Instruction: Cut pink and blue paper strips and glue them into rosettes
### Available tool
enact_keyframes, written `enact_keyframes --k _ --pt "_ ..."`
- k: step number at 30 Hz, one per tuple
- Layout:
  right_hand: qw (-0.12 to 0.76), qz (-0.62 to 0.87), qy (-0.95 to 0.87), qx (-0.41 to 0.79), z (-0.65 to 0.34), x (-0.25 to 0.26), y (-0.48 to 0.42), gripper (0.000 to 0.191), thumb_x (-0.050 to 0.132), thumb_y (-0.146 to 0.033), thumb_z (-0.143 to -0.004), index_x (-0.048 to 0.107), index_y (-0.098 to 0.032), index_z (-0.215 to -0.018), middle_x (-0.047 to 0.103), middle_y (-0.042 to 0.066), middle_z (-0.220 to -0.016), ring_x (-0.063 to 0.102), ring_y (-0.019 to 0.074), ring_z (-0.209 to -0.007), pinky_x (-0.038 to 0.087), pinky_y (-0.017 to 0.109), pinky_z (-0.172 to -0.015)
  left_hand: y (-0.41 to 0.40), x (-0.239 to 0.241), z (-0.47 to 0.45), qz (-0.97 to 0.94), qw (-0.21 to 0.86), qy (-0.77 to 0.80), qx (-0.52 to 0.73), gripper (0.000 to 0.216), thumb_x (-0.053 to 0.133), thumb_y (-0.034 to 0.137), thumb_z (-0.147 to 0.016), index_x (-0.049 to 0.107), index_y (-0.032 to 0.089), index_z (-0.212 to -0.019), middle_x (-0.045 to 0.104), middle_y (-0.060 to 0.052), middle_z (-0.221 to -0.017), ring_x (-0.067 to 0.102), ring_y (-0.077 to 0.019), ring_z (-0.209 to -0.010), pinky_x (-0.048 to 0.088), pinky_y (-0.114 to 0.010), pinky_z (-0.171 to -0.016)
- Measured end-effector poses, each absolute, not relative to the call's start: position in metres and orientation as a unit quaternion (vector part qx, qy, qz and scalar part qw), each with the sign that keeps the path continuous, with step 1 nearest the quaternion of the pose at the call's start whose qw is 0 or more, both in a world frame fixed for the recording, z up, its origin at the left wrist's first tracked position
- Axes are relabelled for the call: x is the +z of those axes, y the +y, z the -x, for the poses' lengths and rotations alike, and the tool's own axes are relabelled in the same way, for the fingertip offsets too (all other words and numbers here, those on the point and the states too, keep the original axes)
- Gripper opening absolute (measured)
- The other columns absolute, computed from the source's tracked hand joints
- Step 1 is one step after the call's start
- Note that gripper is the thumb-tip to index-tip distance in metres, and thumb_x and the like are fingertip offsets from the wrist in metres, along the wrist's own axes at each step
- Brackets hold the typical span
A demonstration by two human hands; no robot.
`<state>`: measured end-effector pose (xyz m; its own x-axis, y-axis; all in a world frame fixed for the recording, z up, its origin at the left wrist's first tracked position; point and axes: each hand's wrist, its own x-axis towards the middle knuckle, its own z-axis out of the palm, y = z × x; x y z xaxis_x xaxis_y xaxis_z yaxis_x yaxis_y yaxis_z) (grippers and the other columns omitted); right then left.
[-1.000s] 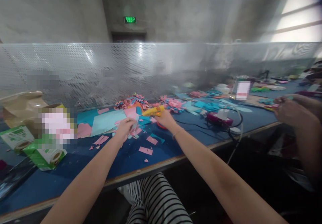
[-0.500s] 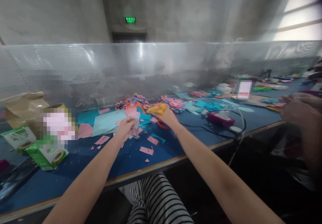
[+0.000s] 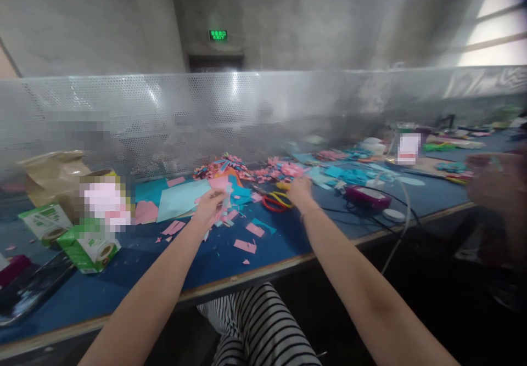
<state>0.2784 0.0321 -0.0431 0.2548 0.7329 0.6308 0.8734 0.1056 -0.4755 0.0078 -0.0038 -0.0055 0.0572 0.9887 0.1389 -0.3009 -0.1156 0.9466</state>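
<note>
My left hand (image 3: 209, 204) is closed in a pinch on a pale paper strip (image 3: 226, 197), above a scatter of pink and blue paper pieces. To its right, my right hand (image 3: 300, 191) has curled fingers at the yellow glue gun (image 3: 283, 186), which the hand partly hides. Red-handled scissors (image 3: 275, 206) lie just left of that hand, with a yellow loop beside them. Behind both hands sits a heap of pink and blue paper flowers (image 3: 226, 165). A pale blue sheet (image 3: 177, 198) lies left of my left hand.
Green-and-white boxes (image 3: 88, 248) and a brown paper bag (image 3: 53, 176) stand at the left, near a dark tray (image 3: 37, 289). A purple box (image 3: 368, 197) and cables lie right. A perforated metal screen (image 3: 164, 119) runs along the back. Another person's hands (image 3: 489, 182) are at far right.
My right hand has moved right with the yellow glue gun, uncovering the scissors' handles. My left hand stays over the paper pieces, still pinching. The view has shifted slightly.
</note>
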Motion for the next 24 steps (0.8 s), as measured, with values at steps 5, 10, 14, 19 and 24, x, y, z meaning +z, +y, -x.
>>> enact_keyframes --k 5,10,14,19,24 --pt "0.461 0.441 -0.769 0.035 -0.198 -0.023 0.015 0.020 0.050 -0.027 -0.074 0.056 -0.015 -0.089 0.056 0.009 -0.093 0.051 0.0175 -0.087 0.040 0.033 -0.081 -0.006 0.000 -0.006 -0.465 0.569 0.357 0.577 0.029 0.072 0.019 -0.040 0.050 0.015 -0.059 0.050 0.005 -0.053 0.046 -0.0060 -0.048 0.037 -0.021 -0.049" --pt "0.528 0.356 -0.741 0.214 -0.132 -0.008 0.012 0.017 0.054 -0.032 -0.068 0.054 -0.016 -0.073 0.054 0.000 -0.071 0.050 0.0108 -0.066 0.041 0.025 -0.064 -0.004 -0.001 -0.004 -0.450 0.578 0.342 0.589 0.025 0.069 0.016 -0.043 0.049 0.015 -0.057 0.049 0.006 -0.048 0.047 -0.0058 -0.047 0.039 -0.022 -0.054" --pt "0.553 0.346 -0.679 0.336 -0.118 -0.008 0.024 0.018 0.059 -0.032 -0.060 0.052 -0.016 -0.064 0.050 -0.003 -0.060 0.046 0.0084 -0.057 0.038 0.022 -0.056 0.003 0.000 0.004 -0.472 0.566 0.357 0.573 0.021 0.066 0.016 -0.046 0.049 0.016 -0.059 0.051 0.004 -0.051 0.049 -0.0077 -0.050 0.041 -0.024 -0.056" --pt "0.588 0.376 -0.580 0.421 -0.130 -0.025 0.035 0.020 0.061 -0.033 -0.056 0.054 -0.015 -0.062 0.045 -0.005 -0.053 0.041 0.0058 -0.049 0.035 0.020 -0.049 0.020 0.007 0.036 -0.643 0.299 0.536 0.458 0.029 0.063 0.017 -0.051 0.057 0.015 -0.080 0.063 -0.008 -0.085 0.059 -0.0207 -0.079 0.044 -0.032 -0.072" --pt "0.586 0.398 -0.522 0.475 -0.153 -0.029 0.036 0.024 0.065 -0.033 -0.052 0.054 -0.015 -0.063 0.049 -0.004 -0.054 0.045 0.0071 -0.049 0.035 0.020 -0.045 0.035 -0.001 0.069 -0.668 0.107 0.684 0.271 0.054 0.064 0.044 -0.052 0.056 0.014 -0.096 0.059 -0.015 -0.106 0.054 -0.0299 -0.098 0.041 -0.034 -0.076"
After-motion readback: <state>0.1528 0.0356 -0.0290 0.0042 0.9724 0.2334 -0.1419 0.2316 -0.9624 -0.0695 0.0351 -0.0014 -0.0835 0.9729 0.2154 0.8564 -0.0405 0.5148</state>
